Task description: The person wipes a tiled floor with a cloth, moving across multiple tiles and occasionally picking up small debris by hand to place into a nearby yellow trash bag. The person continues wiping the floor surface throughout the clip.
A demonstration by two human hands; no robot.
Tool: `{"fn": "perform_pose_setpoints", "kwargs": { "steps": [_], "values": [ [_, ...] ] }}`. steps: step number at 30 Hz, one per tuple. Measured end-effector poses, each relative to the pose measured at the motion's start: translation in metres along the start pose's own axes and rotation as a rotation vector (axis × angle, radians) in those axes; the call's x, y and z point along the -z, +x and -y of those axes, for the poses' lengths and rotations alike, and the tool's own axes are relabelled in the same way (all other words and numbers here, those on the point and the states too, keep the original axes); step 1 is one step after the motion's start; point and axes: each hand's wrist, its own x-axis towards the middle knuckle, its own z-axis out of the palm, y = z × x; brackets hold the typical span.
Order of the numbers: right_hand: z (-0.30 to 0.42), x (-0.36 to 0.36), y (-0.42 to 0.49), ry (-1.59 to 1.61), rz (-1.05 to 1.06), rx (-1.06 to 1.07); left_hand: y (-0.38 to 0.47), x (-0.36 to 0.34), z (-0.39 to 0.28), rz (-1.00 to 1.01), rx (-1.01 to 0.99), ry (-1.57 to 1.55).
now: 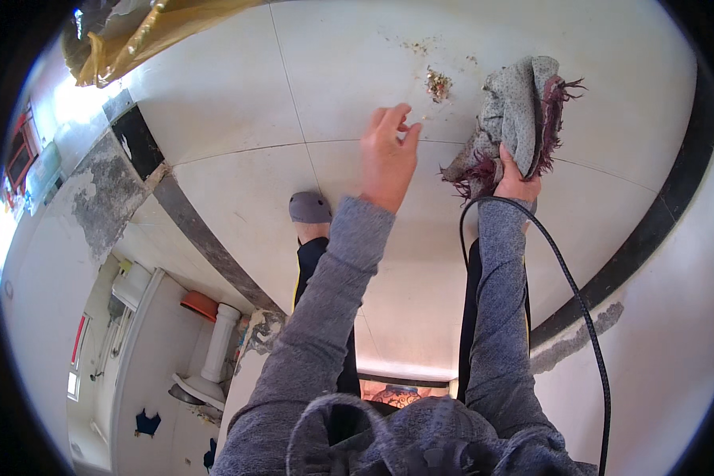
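My right hand [519,178] grips the near end of a bunched grey speckled cloth [509,113] with a frayed maroon fringe. The cloth is folded over and its far end points away from me. My left hand [391,152], slightly blurred, hangs over the floor with its fingers curled and apart, holding nothing. Just beyond its fingertips a small pile of crumbs and debris [438,85] lies on the pale tiled floor [357,71]. Finer bits [416,46] are scattered on the far side of the pile.
A black cable [589,321] loops over my right wrist. My left foot in a grey clog [310,208] stands at the left. A yellowish plastic bag [149,41] lies at the upper left. Dark skirting [630,250] borders the right wall. At the lower left, a doorway shows a washbasin's white pedestal [221,342].
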Motion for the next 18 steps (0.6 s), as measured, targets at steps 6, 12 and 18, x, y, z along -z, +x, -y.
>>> {"fn": "perform_pose_setpoints", "kwargs": {
  "steps": [6, 12, 18],
  "values": [
    [-0.017, -0.008, 0.009, 0.167, -0.103, 0.073, 0.000, -0.044, 0.010, -0.109, -0.037, 0.073],
    [-0.022, -0.006, 0.020, 0.166, -0.078, 0.133, 0.021, -0.057, 0.003, -0.155, -0.119, 0.009],
    [-0.022, -0.009, 0.022, 0.238, -0.098, 0.133, 0.063, -0.036, 0.000, -0.182, -0.292, 0.021]
  ]
}}
